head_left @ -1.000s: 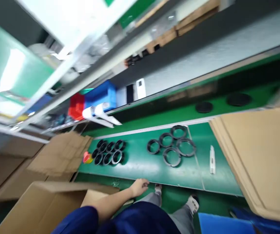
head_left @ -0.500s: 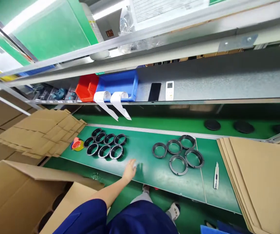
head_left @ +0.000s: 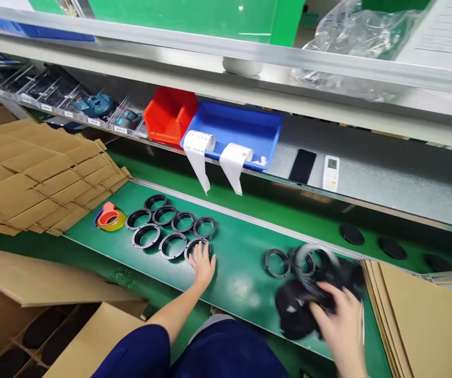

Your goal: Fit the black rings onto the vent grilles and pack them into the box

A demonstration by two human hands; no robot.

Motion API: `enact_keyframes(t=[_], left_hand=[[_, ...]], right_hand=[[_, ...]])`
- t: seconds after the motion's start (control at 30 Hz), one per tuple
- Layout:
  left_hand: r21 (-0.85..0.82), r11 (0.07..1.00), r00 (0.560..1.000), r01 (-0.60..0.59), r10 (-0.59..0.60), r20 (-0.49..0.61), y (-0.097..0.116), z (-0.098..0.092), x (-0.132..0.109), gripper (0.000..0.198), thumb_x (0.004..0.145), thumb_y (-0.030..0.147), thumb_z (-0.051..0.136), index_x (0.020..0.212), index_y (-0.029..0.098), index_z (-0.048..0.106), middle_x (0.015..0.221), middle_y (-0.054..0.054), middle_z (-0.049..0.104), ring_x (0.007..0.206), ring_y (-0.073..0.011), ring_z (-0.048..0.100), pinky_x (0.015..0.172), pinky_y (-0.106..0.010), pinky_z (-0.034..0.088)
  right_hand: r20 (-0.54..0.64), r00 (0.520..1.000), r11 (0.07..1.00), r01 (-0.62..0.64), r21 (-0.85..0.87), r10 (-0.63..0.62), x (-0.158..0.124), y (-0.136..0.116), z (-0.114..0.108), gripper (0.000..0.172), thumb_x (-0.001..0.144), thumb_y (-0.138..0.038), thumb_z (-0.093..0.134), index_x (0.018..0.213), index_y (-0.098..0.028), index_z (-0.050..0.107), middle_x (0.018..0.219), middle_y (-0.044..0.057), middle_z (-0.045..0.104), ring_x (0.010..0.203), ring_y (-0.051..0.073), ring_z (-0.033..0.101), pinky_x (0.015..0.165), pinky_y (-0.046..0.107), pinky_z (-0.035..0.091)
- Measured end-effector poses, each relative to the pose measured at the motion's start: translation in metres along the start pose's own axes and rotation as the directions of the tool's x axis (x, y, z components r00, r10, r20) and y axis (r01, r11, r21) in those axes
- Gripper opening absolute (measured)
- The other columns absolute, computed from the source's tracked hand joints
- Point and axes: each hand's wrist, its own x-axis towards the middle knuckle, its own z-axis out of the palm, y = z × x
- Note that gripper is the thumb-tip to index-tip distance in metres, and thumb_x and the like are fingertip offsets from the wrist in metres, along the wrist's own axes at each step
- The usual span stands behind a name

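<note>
On the green bench top, several black rings (head_left: pixel 146 237) stand in a cluster at the left. My left hand (head_left: pixel 203 269) reaches the front right ring of that cluster, its stretched fingers resting over the rim. Over the right part of the bench, my right hand (head_left: pixel 339 315) grips a black ring-shaped part (head_left: pixel 308 294), smeared by motion. Dark round shapes blur around it, and I cannot tell where one part ends and another begins. Beside it stands another black ring (head_left: pixel 277 263), with more rings partly hidden behind the held part.
Tape rolls (head_left: pixel 111 218) lie at the left, beside stacked cardboard dividers (head_left: pixel 48 173). An open carton (head_left: pixel 9 273) holds black round parts. Cardboard sheets (head_left: pixel 426 315) lean at the right. A shelf above carries a red bin (head_left: pixel 170 115), blue tray (head_left: pixel 237 126), phone (head_left: pixel 303 167) and remote (head_left: pixel 330 173).
My left hand has moved from the bare bench onto the front right ring of the left cluster. My right hand has come into view, gripping a black ring. The view has shifted and moved closer.
</note>
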Motion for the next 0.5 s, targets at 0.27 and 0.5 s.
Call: enact_keyframes(t=[0.27,0.5], left_hand=[[-0.19,0.982,0.993,-0.026,0.004,-0.117,-0.039,-0.041,-0.004,0.052,0.092,0.03,0.04,0.142,0.014,0.041,0.149,-0.018,0.039,0.143,-0.0309,0.03,0.118,-0.051,0.024],[-0.214,0.973,0.993,-0.083,0.061,-0.106,-0.068,-0.083,-0.021,0.04,0.096,0.033,0.039,0.13,0.016,0.052,0.138,-0.018,0.049,0.134,-0.0314,0.041,0.112,-0.052,0.033]], right_hand=[[0.428,0.902,0.993,-0.089,0.072,0.049,0.105,-0.184,0.117,0.04,0.074,-0.013,0.065,0.111,-0.026,0.062,0.127,0.008,0.042,0.072,0.012,0.066,0.076,0.029,0.05],[0.527,0.833,0.986,-0.155,-0.067,0.167,0.116,-0.19,0.17,0.057,0.082,-0.032,0.071,0.135,-0.029,0.052,0.141,0.016,0.038,0.093,0.023,0.07,0.08,0.033,0.052]])
